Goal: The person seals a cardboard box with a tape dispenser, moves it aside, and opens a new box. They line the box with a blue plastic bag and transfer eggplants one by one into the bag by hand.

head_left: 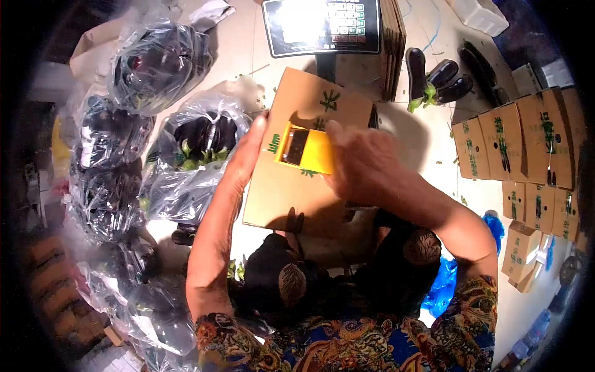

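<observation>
A cardboard box (282,198) with green printed characters stands tilted in front of me, between my knees and the scale. My left hand (246,152) holds the box along its left edge; some fingers are hidden behind that side. My right hand (359,158) is closed around a yellow tape dispenser (317,150), which lies over the upper face of the box. A dark roll or window shows in the dispenser's frame. To the left of my left hand, a clear plastic bag (192,180) contains dark eggplants (207,136) with green stems.
A digital scale display (322,28) stands at the top, with flattened cardboard (392,49) behind it. Several loose eggplants (442,74) lie at the upper right. Printed cartons (502,142) line the right side. More bagged eggplants (161,68) line the left. Blue plastic (443,285) lies by my right knee.
</observation>
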{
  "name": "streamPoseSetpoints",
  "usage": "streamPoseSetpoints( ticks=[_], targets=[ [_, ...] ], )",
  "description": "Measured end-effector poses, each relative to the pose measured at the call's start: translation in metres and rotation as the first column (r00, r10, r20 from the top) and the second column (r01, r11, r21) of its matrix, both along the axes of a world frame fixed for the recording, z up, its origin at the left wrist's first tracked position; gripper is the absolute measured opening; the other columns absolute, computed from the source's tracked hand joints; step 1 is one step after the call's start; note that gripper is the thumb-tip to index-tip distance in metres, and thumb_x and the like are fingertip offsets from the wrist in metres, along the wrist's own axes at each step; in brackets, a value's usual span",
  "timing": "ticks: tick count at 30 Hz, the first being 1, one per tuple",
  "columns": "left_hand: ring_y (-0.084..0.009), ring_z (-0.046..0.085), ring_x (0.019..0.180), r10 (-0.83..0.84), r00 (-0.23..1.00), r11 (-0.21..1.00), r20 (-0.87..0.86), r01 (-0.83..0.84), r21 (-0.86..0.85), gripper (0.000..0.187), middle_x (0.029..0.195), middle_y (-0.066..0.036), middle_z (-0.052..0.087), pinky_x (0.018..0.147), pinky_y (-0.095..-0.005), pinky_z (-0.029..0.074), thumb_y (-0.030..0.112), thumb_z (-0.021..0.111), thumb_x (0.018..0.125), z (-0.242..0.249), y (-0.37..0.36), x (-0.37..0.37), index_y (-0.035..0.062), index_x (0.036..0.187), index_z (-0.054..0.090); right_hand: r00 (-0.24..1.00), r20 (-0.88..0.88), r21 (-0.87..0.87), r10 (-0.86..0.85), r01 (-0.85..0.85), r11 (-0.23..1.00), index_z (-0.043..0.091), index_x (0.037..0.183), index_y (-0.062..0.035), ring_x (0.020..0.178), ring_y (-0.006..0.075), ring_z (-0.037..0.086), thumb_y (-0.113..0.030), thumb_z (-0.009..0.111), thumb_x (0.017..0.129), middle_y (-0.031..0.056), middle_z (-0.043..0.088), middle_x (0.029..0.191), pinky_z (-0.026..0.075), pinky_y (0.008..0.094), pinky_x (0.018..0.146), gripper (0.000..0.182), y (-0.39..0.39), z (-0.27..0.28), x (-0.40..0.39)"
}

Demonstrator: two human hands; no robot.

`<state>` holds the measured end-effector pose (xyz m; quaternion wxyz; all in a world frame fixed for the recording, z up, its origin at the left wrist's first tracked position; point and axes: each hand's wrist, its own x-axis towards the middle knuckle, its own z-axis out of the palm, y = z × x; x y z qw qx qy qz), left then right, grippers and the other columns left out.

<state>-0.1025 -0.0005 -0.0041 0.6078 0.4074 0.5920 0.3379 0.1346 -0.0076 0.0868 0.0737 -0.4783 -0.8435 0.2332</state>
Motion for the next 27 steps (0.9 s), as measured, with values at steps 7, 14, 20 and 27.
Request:
streamPoseSetpoints(
  ticks=[7, 14, 20, 27],
  targets=[
    [-0.0345, 0.043, 0.131, -0.134, 0.819, 0.973, -0.558, 0.216, 0.083, 0.082, 0.137, -0.022, 0.048, 0.109, -0.0367, 0.030, 0.067, 0.037, 0.089, 0.015, 0.018, -0.024, 0.0052, 0.142, 0.038, 0.995, -0.074, 0.070, 0.073, -0.068, 0.995, 0.051, 0.092, 0.0016, 0.063, 0.0392, 0.064, -0.019, 0.072, 0.070, 0.0217, 0.063, 0.070, 0.051, 0.0460, 0.058, 0.037, 0.006, -0.002, -0.020],
    [-0.0242, 0.054, 0.110, -0.115, 0.901, 0.989, -0.418, 0.144, 0.038, 0.076, 0.122, -0.018, 0.059, 0.100, -0.0334, 0.037, 0.062, 0.041, 0.090, 0.005, 0.024, -0.051, -0.0019, 0.130, 0.051, 0.976, -0.199, 0.107, 0.092, -0.072, 0.992, 0.048, 0.097, -0.0005, 0.071, 0.0381, 0.064, -0.025, 0.079, 0.070, 0.0207, 0.062, 0.078, 0.050, 0.0454, 0.058, 0.048, -0.010, -0.042, 0.035],
    [-0.0259, 0.055, 0.113, -0.103, 0.928, 0.991, -0.359, 0.126, 0.041, 0.078, 0.123, -0.019, 0.059, 0.100, -0.0337, 0.037, 0.064, 0.043, 0.089, -0.007, 0.030, -0.061, -0.0041, 0.126, 0.054, 0.984, -0.176, 0.017, 0.000, 0.003, 1.000, 0.049, 0.106, -0.0007, 0.078, 0.0370, 0.065, -0.029, 0.082, 0.071, 0.0204, 0.063, 0.085, 0.055, 0.0434, 0.065, 0.056, -0.024, -0.122, 0.087],
    [-0.0289, 0.051, 0.120, -0.094, 0.859, 0.992, -0.504, 0.125, 0.028, 0.079, 0.129, -0.022, 0.055, 0.103, -0.0334, 0.034, 0.063, 0.042, 0.089, 0.004, 0.030, -0.054, -0.0040, 0.130, 0.050, 0.980, -0.149, -0.105, -0.132, 0.117, 0.988, 0.043, 0.118, -0.0028, 0.093, 0.0394, 0.062, -0.030, 0.082, 0.069, 0.0205, 0.059, 0.103, 0.055, 0.0442, 0.075, 0.068, -0.052, -0.199, 0.136]
  ],
)
